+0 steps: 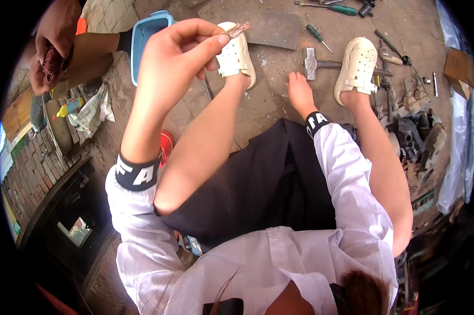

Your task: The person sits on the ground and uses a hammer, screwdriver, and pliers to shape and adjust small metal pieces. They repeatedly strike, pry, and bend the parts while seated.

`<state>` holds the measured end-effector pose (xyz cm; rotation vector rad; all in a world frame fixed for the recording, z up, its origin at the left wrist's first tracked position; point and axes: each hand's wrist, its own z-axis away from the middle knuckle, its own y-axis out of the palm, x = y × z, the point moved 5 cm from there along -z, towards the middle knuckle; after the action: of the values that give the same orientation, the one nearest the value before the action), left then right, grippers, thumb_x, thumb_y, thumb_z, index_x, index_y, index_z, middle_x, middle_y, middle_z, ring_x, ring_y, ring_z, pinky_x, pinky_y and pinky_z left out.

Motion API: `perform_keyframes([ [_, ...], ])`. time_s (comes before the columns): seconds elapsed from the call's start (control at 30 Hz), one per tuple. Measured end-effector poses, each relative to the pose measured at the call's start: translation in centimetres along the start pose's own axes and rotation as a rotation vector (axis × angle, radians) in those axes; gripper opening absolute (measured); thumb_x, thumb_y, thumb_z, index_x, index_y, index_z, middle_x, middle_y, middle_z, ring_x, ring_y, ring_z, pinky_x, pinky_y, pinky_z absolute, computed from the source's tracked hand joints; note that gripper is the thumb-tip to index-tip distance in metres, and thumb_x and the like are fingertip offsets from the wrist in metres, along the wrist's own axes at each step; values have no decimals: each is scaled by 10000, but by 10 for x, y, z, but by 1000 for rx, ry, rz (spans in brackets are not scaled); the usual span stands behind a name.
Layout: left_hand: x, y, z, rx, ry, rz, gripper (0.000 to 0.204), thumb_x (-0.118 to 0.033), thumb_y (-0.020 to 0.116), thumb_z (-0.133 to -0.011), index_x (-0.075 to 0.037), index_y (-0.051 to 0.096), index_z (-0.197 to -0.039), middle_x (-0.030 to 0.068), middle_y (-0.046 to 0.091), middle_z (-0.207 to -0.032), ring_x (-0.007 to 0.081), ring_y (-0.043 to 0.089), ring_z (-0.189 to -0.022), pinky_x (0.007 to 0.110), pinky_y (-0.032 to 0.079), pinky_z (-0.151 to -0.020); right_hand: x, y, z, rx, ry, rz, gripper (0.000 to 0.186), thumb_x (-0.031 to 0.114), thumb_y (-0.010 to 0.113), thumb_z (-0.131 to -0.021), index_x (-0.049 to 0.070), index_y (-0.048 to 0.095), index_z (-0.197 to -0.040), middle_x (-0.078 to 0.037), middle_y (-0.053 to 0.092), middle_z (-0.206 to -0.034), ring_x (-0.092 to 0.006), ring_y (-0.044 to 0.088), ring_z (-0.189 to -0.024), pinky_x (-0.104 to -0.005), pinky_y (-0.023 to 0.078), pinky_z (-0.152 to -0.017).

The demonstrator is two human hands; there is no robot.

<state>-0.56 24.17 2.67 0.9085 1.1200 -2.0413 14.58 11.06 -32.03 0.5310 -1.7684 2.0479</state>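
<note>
My left hand [176, 60], raised at upper left, pinches a small ragged reddish-brown scrap [238, 30] between thumb and forefinger. The scrap is held up in front of my left cream clog [233, 58]. Down at the ground between my feet, my right hand [300, 93] has its fingers close together. A thin wire-like sliver [281, 75] shows at those fingertips; whether they grip it is unclear. Just beyond that hand lies a hammer [310, 64], its handle running toward my right clog [356, 65], which covers part of it.
At left, another person's hands [52, 58] hold a dark reddish bundle. A blue plastic bin [141, 47] stands beside my left arm. Screwdrivers [319, 38] and a flat metal plate [271, 29] lie ahead. Metal parts [407, 131] pile up at right, near a cardboard box [462, 71].
</note>
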Motion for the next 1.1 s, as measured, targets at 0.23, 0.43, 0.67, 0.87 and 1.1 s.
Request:
perform_keyframes([
  [0.23,191,111,-168,162,-201,55,190,-116,645,-853,64,654,-912,66,653,-740,106,621,-591,233,514,-515,21,-32,-15,-248,501,-434,249,237,472,-945,41,428,-1092,-225,630,-871,-409,611,-808,-483,464,-674],
  [0.43,215,153,-190,312,-292,8,210,-135,622,-870,72,646,-897,85,658,-744,124,642,-592,239,520,-497,19,-34,-28,-398,690,-589,226,218,471,-956,9,476,-1042,-177,623,-803,-348,607,-727,-419,464,-668],
  [0.67,207,138,-182,175,31,-502,223,-201,665,-795,22,655,-784,161,635,-662,245,645,-586,350,508,-554,31,-31,-48,-414,638,-767,167,168,482,-948,2,485,-962,-128,614,-702,-281,619,-634,-381,470,-611],
  [0.87,195,120,-152,105,137,-429,202,-195,671,-784,4,640,-770,145,622,-640,279,624,-621,360,480,-580,26,-28,-58,-273,634,-508,157,178,487,-944,26,522,-957,-124,606,-664,-285,604,-625,-386,458,-587],
  [1.1,195,107,-118,273,-36,-128,151,-149,627,-870,-3,659,-890,5,610,-645,47,480,-479,219,382,-450,33,-28,-56,-319,615,-490,156,180,507,-921,40,557,-967,-193,621,-706,-411,606,-698,-476,459,-598],
])
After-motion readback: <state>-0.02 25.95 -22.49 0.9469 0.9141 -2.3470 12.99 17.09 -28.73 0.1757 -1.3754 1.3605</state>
